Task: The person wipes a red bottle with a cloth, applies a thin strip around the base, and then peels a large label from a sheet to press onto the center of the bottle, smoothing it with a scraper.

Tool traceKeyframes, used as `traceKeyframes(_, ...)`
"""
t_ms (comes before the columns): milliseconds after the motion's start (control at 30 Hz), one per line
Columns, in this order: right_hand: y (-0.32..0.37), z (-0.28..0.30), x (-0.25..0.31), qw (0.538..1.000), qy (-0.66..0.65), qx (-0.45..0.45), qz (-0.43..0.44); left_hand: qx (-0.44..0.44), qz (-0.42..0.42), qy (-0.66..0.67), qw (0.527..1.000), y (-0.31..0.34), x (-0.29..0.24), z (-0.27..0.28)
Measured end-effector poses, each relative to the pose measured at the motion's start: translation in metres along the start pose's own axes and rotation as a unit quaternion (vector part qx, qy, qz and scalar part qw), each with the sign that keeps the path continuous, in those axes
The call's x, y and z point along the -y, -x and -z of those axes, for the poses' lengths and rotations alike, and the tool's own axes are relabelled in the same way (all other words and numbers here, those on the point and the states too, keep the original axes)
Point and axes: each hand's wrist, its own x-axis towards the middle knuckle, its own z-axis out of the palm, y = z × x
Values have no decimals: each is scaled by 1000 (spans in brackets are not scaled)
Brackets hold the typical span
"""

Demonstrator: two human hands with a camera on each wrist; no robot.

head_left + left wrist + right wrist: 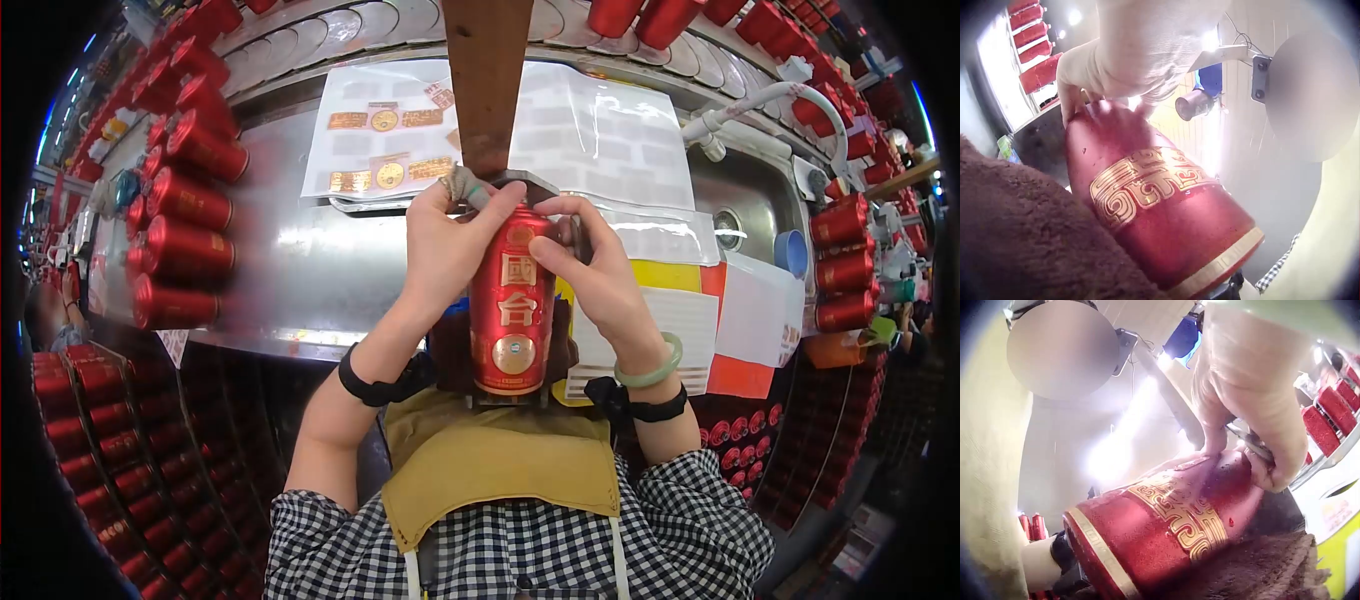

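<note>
A red bottle [510, 345] with gold characters and a round gold emblem lies in front of the person, its narrow end away from the body. My left hand [445, 245] grips that narrow end, thumb along its top and a wrapped finger beside it. From the other side my right hand [600, 275] holds the same end, thumb on the red surface. In the right wrist view a gold pattern band [1179, 515] circles the bottle, and water drops dot the surface. Brown fluffy cloth [1022, 231] lies against the bottle's underside.
Sheets of gold labels [390, 150] lie beyond the hands, behind a brown post [487, 80]. Several red bottles [190, 200] lie stacked at the left. A sink [735, 185] with a white faucet [770, 98] sits at the right. A conveyor [330, 35] runs along the back.
</note>
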Motion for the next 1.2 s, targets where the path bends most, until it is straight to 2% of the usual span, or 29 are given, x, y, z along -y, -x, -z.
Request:
traceKeyframes(67, 0, 0, 1, 1000, 5, -1, 2, -22, -2, 27, 999, -1, 9, 6)
traceKeyframes(100, 0, 0, -3, 1000, 3, -6, 1, -26, 34, 51, 998, 1, 11, 8)
traceKeyframes(133, -1, 0, -6, 1000, -1, -10, 0, -25, 34, 51, 998, 6, 11, 9)
traceKeyframes(200, -2, -1, -5, 1000, -4, -5, 5, 22, -40, -23, 999, 15, 9, 13)
traceKeyframes(267, -1, -1, 2, 999, 29, 4, -18, 41, -32, -18, 998, 15, 9, 16)
traceKeyframes(400, -2, -1, -2, 999, 41, 3, 2, 35, -26, 18, 999, 15, 8, 14)
traceKeyframes(500, -3, 5, 2, 995, 97, -7, 1, 39, -16, 37, 998, 16, 10, 18)
traceKeyframes(567, -5, 11, 14, 969, 231, -58, 58, 45, 7, 41, 998, 16, 16, 24)
traceKeyframes(600, -6, 10, 22, 969, 231, -57, 58, 44, 7, 42, 998, 19, 15, 24)
traceKeyframes(633, -5, 8, 31, 917, 335, -86, 198, 24, 22, 61, 998, 25, 14, 23)
traceKeyframes(667, -4, 4, 43, 834, 427, -112, 331, 4, 37, 79, 996, 31, 13, 23)
traceKeyframes(700, 4, -7, 61, 840, 423, -21, 340, -16, 52, 97, 994, 36, 13, 22)
traceKeyframes(733, 4, -11, 58, 840, 422, -20, 339, -17, 54, 97, 994, 42, 13, 22)
traceKeyframes(800, 5, -17, 49, 776, 508, 144, 345, -11, 102, 122, 987, 52, 14, 22)
traceKeyframes(833, -3, -19, 53, 775, 483, 84, 399, -11, 102, 121, 987, 58, 14, 22)
traceKeyframes(867, -11, -17, 55, 775, 483, 83, 399, 5, 110, 123, 986, 64, 14, 22)
traceKeyframes(933, -22, -8, 61, 710, 542, -35, 448, 38, 121, 129, 983, 72, 13, 21)
traceKeyframes(967, -21, -2, 54, 718, 495, -23, 488, 53, 136, 138, 980, 75, 18, 25)
traceKeyframes(1000, -15, 0, 42, 718, 496, -24, 488, 54, 135, 138, 980, 78, 21, 25)
traceKeyframes(1067, 17, 1, 14, 702, 484, 47, 520, 66, 127, 148, 979, 83, 24, 25)
traceKeyframes(1133, 49, 2, -1, 709, 417, 162, 545, 76, 122, 128, 981, 85, 24, 22)
traceKeyframes(1200, 63, 1, 5, 672, 421, 203, 574, 80, 111, 108, 985, 85, 23, 19)
